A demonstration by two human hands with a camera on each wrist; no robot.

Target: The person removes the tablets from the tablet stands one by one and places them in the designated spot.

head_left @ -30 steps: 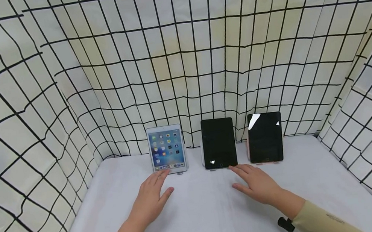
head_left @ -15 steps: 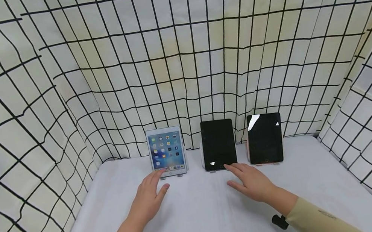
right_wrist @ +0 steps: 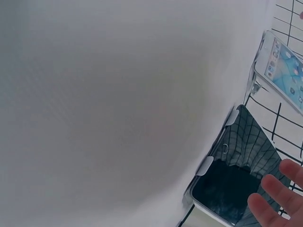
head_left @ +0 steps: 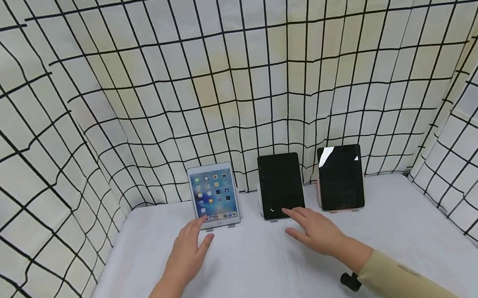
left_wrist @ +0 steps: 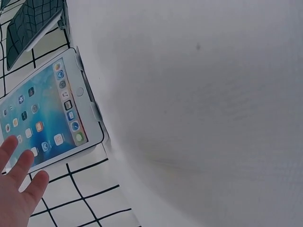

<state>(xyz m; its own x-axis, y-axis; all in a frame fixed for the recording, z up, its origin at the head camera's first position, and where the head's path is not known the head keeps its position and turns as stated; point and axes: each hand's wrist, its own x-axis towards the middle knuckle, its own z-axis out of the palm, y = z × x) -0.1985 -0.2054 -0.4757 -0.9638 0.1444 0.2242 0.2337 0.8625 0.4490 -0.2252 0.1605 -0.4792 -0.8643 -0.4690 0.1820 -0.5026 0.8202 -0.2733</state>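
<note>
Three tablets lean on stands at the table's back. The left one, a white-framed tablet (head_left: 214, 195), has its screen lit with app icons. In the middle stands a black tablet (head_left: 280, 183) with a dark screen. My left hand (head_left: 187, 251), fingers extended, is in front of the white tablet, its fingertips overlapping the lower left corner. My right hand (head_left: 317, 232) reaches toward the black tablet with straight fingers, the fingertips overlapping its bottom edge near the home button. In the right wrist view its fingers (right_wrist: 272, 189) spread over the dark screen. Both hands hold nothing.
A second dark tablet (head_left: 340, 177) stands to the right on a pinkish stand. White cloth covers the table (head_left: 256, 273). White curtain walls (head_left: 258, 84) with a black grid rise behind and at both sides. A black wrist mount (head_left: 350, 281) sits under the right sleeve.
My right hand has shifted left and slightly up, its fingertips moving from the black tablet's lower right corner to near its home button. My left hand has drifted slightly left. The tablets stay in place.
</note>
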